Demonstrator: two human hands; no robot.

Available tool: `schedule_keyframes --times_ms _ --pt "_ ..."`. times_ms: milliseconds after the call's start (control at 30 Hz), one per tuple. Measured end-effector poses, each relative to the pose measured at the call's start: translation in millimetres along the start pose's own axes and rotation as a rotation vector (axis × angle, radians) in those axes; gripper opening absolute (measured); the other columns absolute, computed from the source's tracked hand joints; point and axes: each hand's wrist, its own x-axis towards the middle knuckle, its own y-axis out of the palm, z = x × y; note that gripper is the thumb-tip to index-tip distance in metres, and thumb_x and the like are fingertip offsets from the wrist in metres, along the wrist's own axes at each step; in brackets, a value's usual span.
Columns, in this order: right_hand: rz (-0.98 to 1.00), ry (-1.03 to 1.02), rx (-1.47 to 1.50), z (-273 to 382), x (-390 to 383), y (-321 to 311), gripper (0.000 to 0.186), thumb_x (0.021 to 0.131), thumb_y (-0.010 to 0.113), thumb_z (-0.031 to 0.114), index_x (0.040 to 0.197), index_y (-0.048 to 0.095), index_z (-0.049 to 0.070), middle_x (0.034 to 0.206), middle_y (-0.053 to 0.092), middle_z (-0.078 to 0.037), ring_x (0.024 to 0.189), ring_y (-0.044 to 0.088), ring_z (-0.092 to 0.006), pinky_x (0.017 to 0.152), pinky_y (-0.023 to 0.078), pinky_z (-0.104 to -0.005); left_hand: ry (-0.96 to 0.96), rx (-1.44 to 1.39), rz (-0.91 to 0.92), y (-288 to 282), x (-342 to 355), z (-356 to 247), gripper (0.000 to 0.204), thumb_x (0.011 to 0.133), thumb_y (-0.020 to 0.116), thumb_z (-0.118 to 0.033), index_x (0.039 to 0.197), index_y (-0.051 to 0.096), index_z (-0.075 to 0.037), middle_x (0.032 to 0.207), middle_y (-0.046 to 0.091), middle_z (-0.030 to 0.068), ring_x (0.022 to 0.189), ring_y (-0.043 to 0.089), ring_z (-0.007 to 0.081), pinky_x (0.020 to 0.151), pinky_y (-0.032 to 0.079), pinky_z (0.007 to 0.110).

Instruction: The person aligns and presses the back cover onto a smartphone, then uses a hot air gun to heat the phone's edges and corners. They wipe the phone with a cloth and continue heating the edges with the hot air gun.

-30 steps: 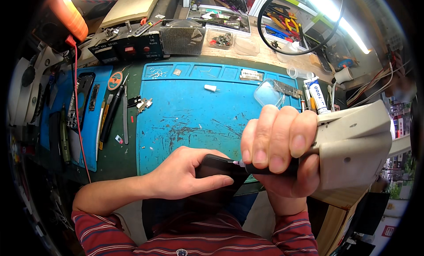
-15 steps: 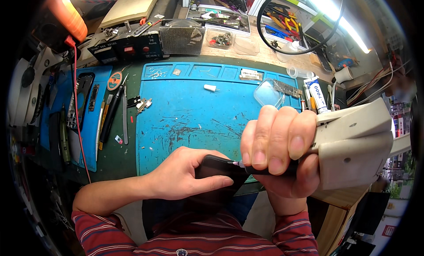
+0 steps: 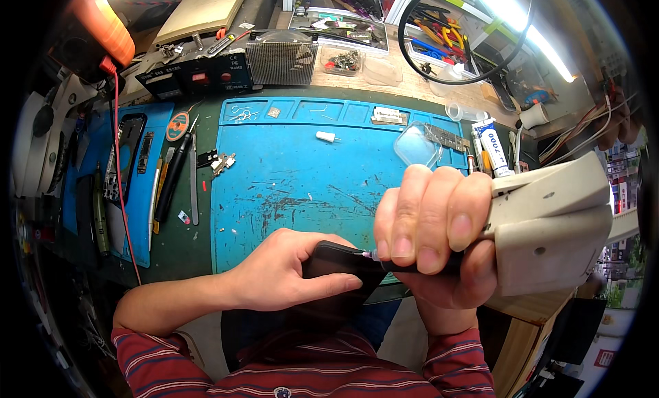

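My left hand [image 3: 285, 271] is closed around a thin black phone-like slab [image 3: 333, 260], held tilted just over the near edge of the blue mat [image 3: 288, 171]. Its thumb lies along the slab's near face. In my closed right hand [image 3: 439, 226] is a bulky beige glue dispenser [image 3: 556, 226], its body reaching out to the right. The dispenser's fine nozzle [image 3: 371, 254] points left, its tip at the slab's upper edge, apparently touching it. My fingers hide the dispenser's front part.
A white plug-shaped piece [image 3: 326, 136], a clear lid [image 3: 417, 145] and a razor blade [image 3: 389, 116] lie on the mat. Left of it are a black pen-like tool [image 3: 175, 175] and an opened phone frame [image 3: 125, 157]. A red cable [image 3: 118, 171] hangs at left; a glue tube [image 3: 492, 147] stands right.
Almost nothing differs. Both hands, the slab and the dispenser keep their places, with the nozzle tip still at the slab's upper edge; at most the dispenser has shifted very slightly.
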Motion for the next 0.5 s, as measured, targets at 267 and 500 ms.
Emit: schedule_keyframes --times_ms 267,500 --pt "0.068 -0.016 0.054 -1.6 4.7 -1.3 0.027 0.090 0.063 0.036 0.088 0.049 0.014 0.074 0.052 0.002 0.073 0.052 -0.0133 0.062 0.048 -0.0279 -0.005 -0.015 -0.002 0.4 -0.3 -0.1 0.030 0.085 0.070 -0.025 0.107 0.066 -0.005 0.086 0.069 0.0060 0.075 0.062 0.0101 0.069 0.049 0.026" --pt "-0.046 0.053 0.029 3.2 -0.4 3.8 0.027 0.089 0.065 0.035 0.086 0.049 0.013 0.072 0.052 0.001 0.072 0.052 -0.0137 0.061 0.047 -0.0280 -0.008 -0.025 -0.008 0.1 -0.4 -1.2 0.030 0.085 0.070 -0.024 0.108 0.065 -0.004 0.087 0.069 0.0065 0.077 0.063 0.0107 0.071 0.050 0.026"
